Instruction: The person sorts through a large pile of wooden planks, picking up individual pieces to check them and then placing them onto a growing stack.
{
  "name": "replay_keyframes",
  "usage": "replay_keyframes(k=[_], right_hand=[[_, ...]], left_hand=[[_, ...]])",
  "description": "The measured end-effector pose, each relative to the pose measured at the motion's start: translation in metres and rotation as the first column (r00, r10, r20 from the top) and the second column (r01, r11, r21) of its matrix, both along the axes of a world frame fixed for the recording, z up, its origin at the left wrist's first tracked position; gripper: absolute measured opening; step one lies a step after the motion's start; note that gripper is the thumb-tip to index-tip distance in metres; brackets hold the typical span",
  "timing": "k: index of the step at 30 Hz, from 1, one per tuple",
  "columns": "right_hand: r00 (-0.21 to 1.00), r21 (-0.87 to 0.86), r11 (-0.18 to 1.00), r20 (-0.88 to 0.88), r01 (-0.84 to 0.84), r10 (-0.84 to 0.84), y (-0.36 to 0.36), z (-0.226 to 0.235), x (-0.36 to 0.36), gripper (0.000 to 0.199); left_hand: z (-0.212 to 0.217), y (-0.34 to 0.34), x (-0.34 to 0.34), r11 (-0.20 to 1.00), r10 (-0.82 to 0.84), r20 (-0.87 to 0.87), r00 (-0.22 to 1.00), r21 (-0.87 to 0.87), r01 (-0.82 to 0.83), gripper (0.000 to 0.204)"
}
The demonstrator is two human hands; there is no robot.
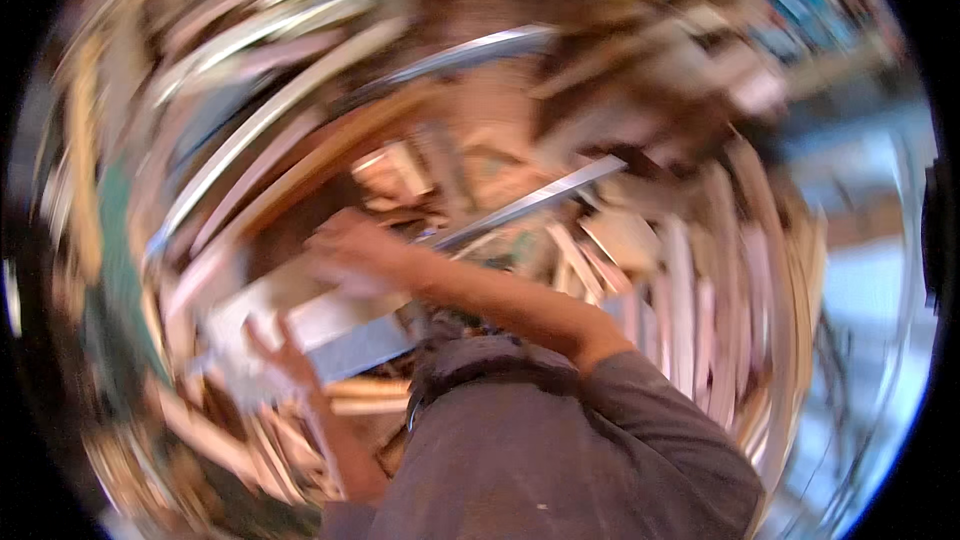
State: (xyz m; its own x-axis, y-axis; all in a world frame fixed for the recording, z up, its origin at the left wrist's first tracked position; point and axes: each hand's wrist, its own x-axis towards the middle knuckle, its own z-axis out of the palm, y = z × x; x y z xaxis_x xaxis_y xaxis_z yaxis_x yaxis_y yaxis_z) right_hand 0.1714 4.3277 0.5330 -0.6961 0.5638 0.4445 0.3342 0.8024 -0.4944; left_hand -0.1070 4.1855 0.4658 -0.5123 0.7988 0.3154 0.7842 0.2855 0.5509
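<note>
The picture is heavily motion-blurred. My right hand [345, 240] reaches across to the left, over a heap of wooden offcuts. It lies near the low end of a long grey metal strip [530, 200] that slants up to the right; the blur hides whether it grips it. My left hand [278, 348] comes up from the lower edge with fingers spread. It rests against a pale flat board [345, 335] that lies across the heap. My grey shirt [540, 450] fills the lower middle.
Pale wooden slats and strips [690, 290] stand packed together at the right. Long curved mouldings and boards [270, 110] lie across the upper left. More offcuts [250, 450] are piled at the lower left. A bright floor area [860, 280] shows at the far right.
</note>
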Motion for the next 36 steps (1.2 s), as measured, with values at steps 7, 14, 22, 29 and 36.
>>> replay_keyframes(k=[7, 14, 22, 29, 36], right_hand=[[0.832, -0.039, 0.861, -0.235, 0.508, -0.502, -0.075, -0.019, 0.143, 0.033], [-0.099, 0.036, -0.104, -0.128, 0.994, -0.987, -0.303, 0.000, 0.390, 0.015], [-0.745, -0.029, -0.779, 0.271, 0.626, -0.609, -0.477, -0.004, 0.523, 0.039], [-0.648, 0.029, -0.710, 0.436, 0.704, -0.624, -0.494, -0.035, 0.573, 0.049], [-0.523, 0.083, -0.524, 0.306, 0.847, -0.796, -0.499, 0.016, 0.576, 0.028]], left_hand=[[0.060, 0.090, 0.065, 0.938, -0.300, -0.061, 0.952, -0.201, 0.283, 0.061], [0.081, 0.115, 0.212, 0.862, -0.497, -0.051, 0.866, -0.139, 0.487, 0.048], [0.071, 0.076, 0.363, 0.523, -0.777, 0.406, 0.481, -0.008, 0.852, 0.039], [0.069, 0.009, 0.452, -0.031, -0.944, 0.326, -0.045, 0.048, 0.998, 0.041], [0.083, -0.011, 0.495, -0.094, -0.915, 0.402, -0.043, -0.108, 0.990, 0.043]])
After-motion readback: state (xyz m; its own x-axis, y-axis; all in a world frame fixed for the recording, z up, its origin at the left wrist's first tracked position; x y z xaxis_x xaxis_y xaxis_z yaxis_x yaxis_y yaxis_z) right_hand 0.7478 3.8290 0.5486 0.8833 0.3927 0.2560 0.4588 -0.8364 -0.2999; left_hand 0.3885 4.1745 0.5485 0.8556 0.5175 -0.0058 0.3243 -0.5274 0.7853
